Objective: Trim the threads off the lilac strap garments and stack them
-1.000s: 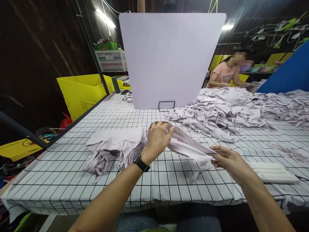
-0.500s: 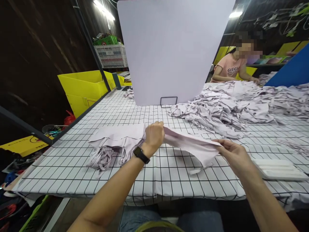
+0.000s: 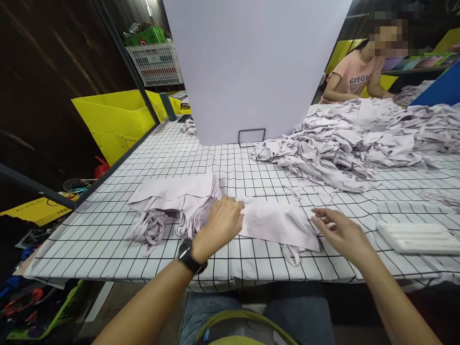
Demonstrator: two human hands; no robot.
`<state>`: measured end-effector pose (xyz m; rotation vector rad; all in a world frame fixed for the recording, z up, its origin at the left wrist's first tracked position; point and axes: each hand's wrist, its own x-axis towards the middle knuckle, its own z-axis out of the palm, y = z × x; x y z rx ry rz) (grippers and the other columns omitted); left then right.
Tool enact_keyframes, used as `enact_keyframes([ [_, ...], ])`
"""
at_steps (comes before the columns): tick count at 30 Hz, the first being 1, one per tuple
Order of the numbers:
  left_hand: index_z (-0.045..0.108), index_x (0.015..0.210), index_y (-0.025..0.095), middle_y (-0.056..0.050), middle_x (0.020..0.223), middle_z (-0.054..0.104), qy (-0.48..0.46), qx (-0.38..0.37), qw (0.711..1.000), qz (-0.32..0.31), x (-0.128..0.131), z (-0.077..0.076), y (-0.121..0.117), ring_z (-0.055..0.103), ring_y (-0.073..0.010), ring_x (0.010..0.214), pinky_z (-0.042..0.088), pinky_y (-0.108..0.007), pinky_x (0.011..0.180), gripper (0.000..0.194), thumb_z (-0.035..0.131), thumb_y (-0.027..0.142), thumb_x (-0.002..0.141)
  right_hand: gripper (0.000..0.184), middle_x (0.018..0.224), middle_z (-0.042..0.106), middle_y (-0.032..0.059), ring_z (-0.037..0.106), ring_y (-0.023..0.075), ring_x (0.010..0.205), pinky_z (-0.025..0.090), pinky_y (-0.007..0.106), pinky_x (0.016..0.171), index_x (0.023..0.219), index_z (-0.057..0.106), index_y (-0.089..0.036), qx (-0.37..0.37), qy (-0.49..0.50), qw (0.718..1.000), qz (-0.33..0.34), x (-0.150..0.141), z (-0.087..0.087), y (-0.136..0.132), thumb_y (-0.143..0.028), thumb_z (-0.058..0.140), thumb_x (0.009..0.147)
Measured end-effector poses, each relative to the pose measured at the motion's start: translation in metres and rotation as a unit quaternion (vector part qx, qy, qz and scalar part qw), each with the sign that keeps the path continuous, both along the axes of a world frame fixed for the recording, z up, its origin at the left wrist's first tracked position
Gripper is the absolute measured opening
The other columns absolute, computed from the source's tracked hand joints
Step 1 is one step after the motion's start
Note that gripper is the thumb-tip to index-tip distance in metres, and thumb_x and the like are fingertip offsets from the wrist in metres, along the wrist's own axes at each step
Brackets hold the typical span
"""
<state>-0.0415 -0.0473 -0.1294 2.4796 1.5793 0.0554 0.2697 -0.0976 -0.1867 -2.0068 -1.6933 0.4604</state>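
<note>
- Two hands point(image 3: 221, 218) point(image 3: 339, 232) work at the table point(image 3: 230, 163). Clock directions take the cloth point(image 3: 275, 220) as centre, with 12 o'clock away from the person.
- Cloth: lies spread on the table between the hands. One second ago it was raised and drawn out between them; half a second ago it was likewise lifted.
- Strap point(image 3: 294, 249): extends from the cloth's lower edge at 6 o'clock, in a loop on the table.
- Left hand: at 9 o'clock, fingers bent, by the cloth's near end on that side. Whether they grip it cannot be told. A watch point(image 3: 190, 256) is on this wrist.
- Right hand: at 3 o'clock, fingers curved and parted, holding nothing visible, just beside the cloth. It has released the end pinched in both earlier frames.
- Stack point(image 3: 172, 189): at 9 o'clock beyond the left hand, straps bunched toward the person. Position on the table unchanged.
- Pile point(image 3: 345, 139): loose pieces at 1 o'clock, unchanged in place.
- Board point(image 3: 255, 72): upright near 12 o'clock. The view now points lower, so its top edge is out of frame.
- White block point(image 3: 420, 237): at 3 o'clock, beyond the right hand.
- Co-worker point(image 3: 354, 79): at 1 o'clock, behind the pile.
</note>
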Motion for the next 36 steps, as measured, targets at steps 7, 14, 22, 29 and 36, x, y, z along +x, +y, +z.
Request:
enact_keyframes([
  [7, 0.068, 0.100, 0.016, -0.016, 0.110, 0.071, 0.015, -0.022, 0.999, -0.036, 0.009, -0.018, 0.064, 0.053, -0.0360, 0.112, 0.039, -0.055, 0.094, 0.022, 0.051, 0.010, 0.087, 0.039, 0.124, 0.063, 0.0145, 0.061, 0.0375, 0.110, 0.050, 0.054, 0.091, 0.110, 0.072, -0.027, -0.050, -0.086, 0.984, 0.148, -0.022, 0.008, 0.052, -0.055, 0.053, 0.091],
  [14, 0.069, 0.116, 0.024, -0.011, 0.110, 0.069, -0.003, -0.043, 0.996, -0.077, -0.008, -0.018, 0.068, 0.051, -0.0343, 0.115, 0.035, -0.054, 0.098, 0.033, 0.057, 0.019, 0.085, 0.034, 0.104, 0.067, 0.0107, 0.062, 0.0332, 0.097, 0.050, 0.046, 0.084, 0.091, 0.071, -0.026, -0.077, -0.060, 0.972, 0.214, 0.001, 0.010, 0.059, -0.058, 0.066, 0.080],
  [22, 0.068, 0.086, 0.018, -0.012, 0.096, 0.066, -0.009, -0.030, 0.994, -0.102, -0.005, -0.019, 0.071, 0.053, -0.0341, 0.106, 0.033, -0.059, 0.097, 0.017, 0.051, 0.013, 0.084, 0.029, 0.092, 0.067, 0.0098, 0.062, 0.0272, 0.082, 0.051, 0.040, 0.075, 0.073, 0.063, -0.024, -0.065, 0.019, 0.976, 0.209, -0.005, 0.021, 0.047, -0.051, 0.065, 0.081],
  [29, 0.061, 0.070, 0.017, -0.009, 0.106, 0.063, -0.099, -0.033, 0.991, -0.089, -0.018, -0.004, 0.075, 0.056, -0.0295, 0.108, 0.042, -0.051, 0.097, 0.014, 0.055, 0.020, 0.082, 0.035, 0.111, 0.072, 0.0102, 0.063, 0.0252, 0.089, 0.051, 0.034, 0.071, 0.071, 0.061, -0.023, -0.025, 0.333, 0.936, 0.113, 0.015, 0.038, 0.029, -0.054, 0.074, 0.076],
  [36, 0.053, 0.066, 0.019, -0.008, 0.119, 0.065, -0.450, -0.166, 0.869, -0.121, -0.039, 0.041, 0.073, 0.062, -0.0237, 0.107, 0.052, -0.038, 0.089, 0.023, 0.065, 0.034, 0.078, 0.043, 0.050, 0.030, -0.0085, 0.020, 0.0103, 0.041, 0.022, 0.024, 0.042, 0.075, 0.047, -0.028, 0.076, 0.457, 0.886, 0.010, 0.013, 0.064, 0.025, -0.059, 0.075, 0.066],
])
